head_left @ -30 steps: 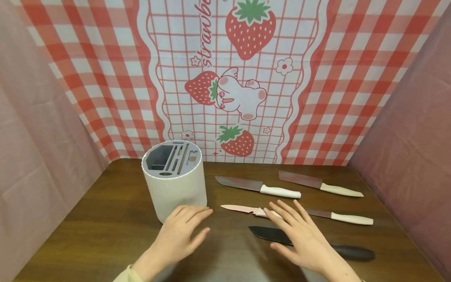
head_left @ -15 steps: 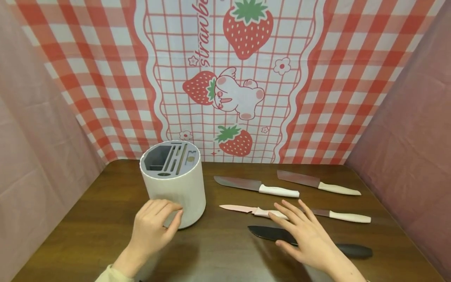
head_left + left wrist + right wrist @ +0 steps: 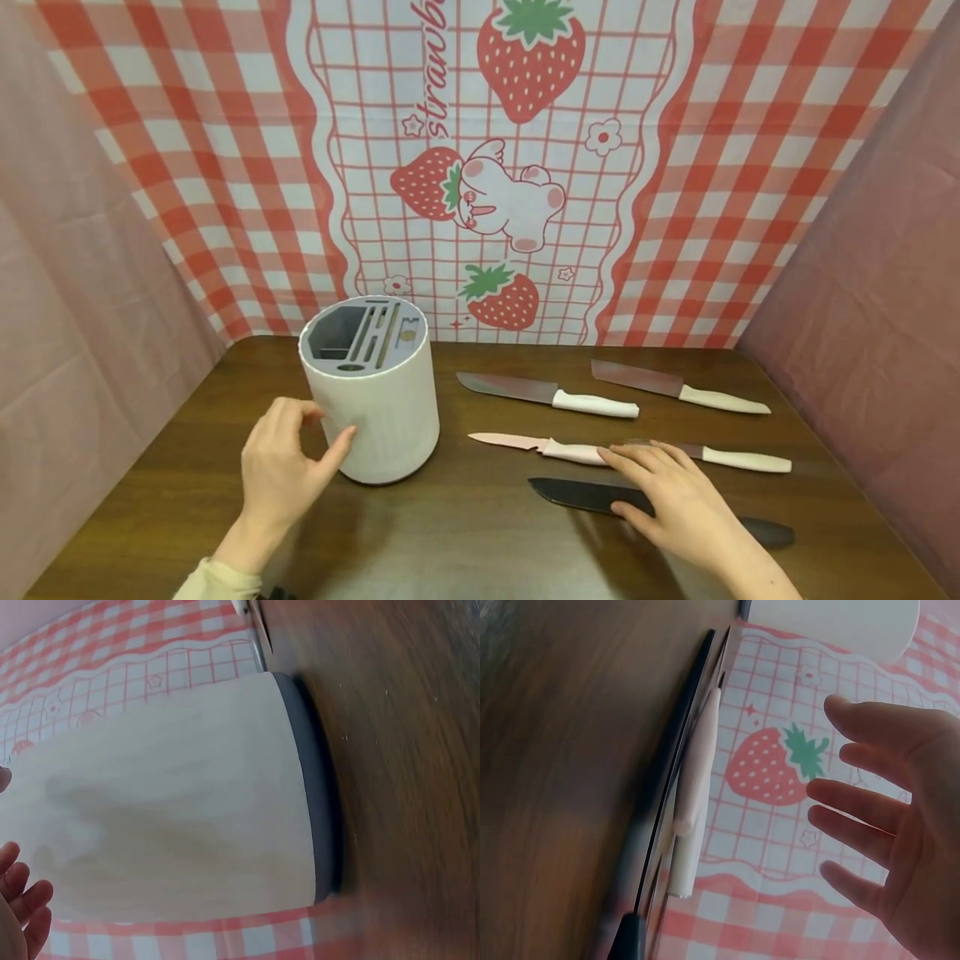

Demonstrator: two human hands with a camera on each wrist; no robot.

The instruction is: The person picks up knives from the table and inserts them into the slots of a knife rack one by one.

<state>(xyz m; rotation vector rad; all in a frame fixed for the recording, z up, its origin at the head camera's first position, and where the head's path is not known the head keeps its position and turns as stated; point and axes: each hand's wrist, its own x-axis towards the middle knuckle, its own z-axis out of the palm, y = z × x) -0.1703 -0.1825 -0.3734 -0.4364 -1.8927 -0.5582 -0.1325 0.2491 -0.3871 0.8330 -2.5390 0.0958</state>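
A white round knife block (image 3: 382, 421) with a grey slotted top stands upright at left. My left hand (image 3: 276, 467) is at its left front, thumb and fingers spread apart around nothing; whether the fingertips touch it I cannot tell. In the left wrist view the block's pale wall (image 3: 180, 802) fills the middle, fingers (image 3: 34, 900) at the edge. My right hand (image 3: 678, 508) hovers over a black knife (image 3: 573, 493) and the handle end of a pink-bladed paring knife (image 3: 510, 441), hiding part of both. Its fingers are loosely bent and hold nothing in the right wrist view.
Behind lie a white-handled chef's knife (image 3: 517, 389), a square-tipped knife (image 3: 637, 377) and a cream-handled knife (image 3: 746, 460), its blade partly covered by my right hand. The brown table (image 3: 457, 542) ends at a red checked strawberry cloth (image 3: 487, 192). Pink cloth hangs on both sides.
My left hand has moved left, from the block's front to its left side, its thumb and fingers now parted. The right hand has sunk slightly and its fingers have bent. The knives stay put.
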